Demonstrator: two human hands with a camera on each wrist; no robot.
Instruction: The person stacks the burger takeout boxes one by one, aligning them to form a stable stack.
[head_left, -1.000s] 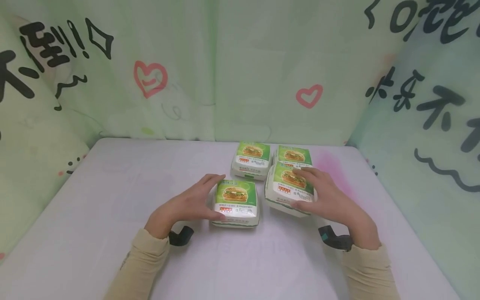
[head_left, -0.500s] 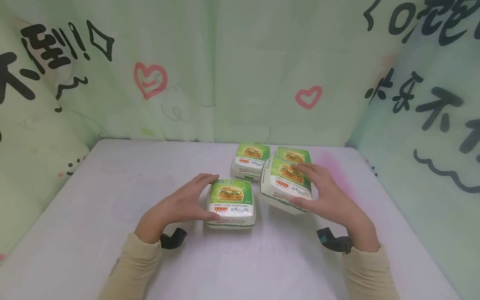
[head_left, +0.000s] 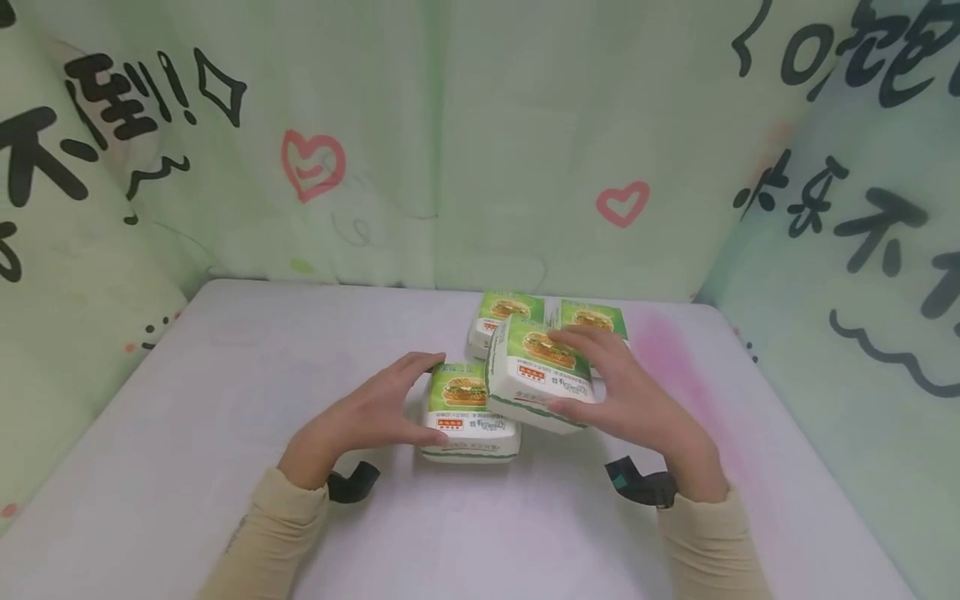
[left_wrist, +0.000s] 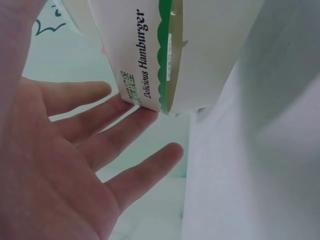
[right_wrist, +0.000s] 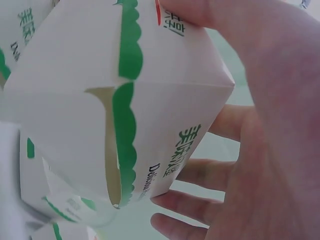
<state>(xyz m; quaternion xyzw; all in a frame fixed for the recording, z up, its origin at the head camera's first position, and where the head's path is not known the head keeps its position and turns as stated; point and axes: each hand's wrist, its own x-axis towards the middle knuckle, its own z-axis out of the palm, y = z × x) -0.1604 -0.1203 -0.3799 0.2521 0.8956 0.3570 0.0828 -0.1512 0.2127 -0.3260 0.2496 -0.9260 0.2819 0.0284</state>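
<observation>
My left hand (head_left: 367,415) holds a green-and-white hamburger box (head_left: 465,421) on the table, thumb at its near left side and fingers at the far side. In the left wrist view, fingertips touch the side of that box (left_wrist: 135,55). My right hand (head_left: 626,392) grips a second hamburger box (head_left: 536,375) between thumb and fingers. This one is tilted and raised, and it overlaps the right part of the first box in the head view. The right wrist view shows its side and bottom (right_wrist: 65,100) off the table.
Behind stand two more hamburger boxes, one at the back left (head_left: 513,307) and one at the back right (head_left: 592,315), both partly hidden by the raised box. The white table (head_left: 360,525) is enclosed by a printed green curtain (head_left: 525,125) at the back and sides.
My right hand has lifted its hamburger box and carried it left, over the right part of the other one. The left hand's box shifted slightly left, and the hand still holds it.
</observation>
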